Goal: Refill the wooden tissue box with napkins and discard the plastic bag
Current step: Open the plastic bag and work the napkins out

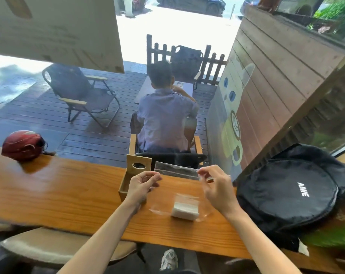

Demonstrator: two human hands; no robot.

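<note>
Left hand (143, 183) raised above the table, fingers curled with thumb and forefinger pinched on the left upper edge of a clear plastic bag (187, 198). Right hand (217, 186) at like height, fingers curled and pinching the bag's right upper edge; the film between the two hands is stretched and nearly invisible, so the exact line of its mouth cannot be told. The bag hangs down from both hands to the table (69, 194), mouth up, closed end resting on the wood.

One stack of white napkins (185, 210) sits in the bottom of the bag, between and below the hands, its long axis running left to right along the table's length.

One wooden tissue box (132, 177) stands just behind the left hand, partly hidden by it; its lid is swung upright, the oval slot facing the camera, and the box body lies open at the top.

Also on the table: one clear acrylic sign holder (176, 171) behind the hands, one black bag (286, 192) to the right, one red helmet (22, 145) far left. Beyond, one seated person (165, 115) faces away.
</note>
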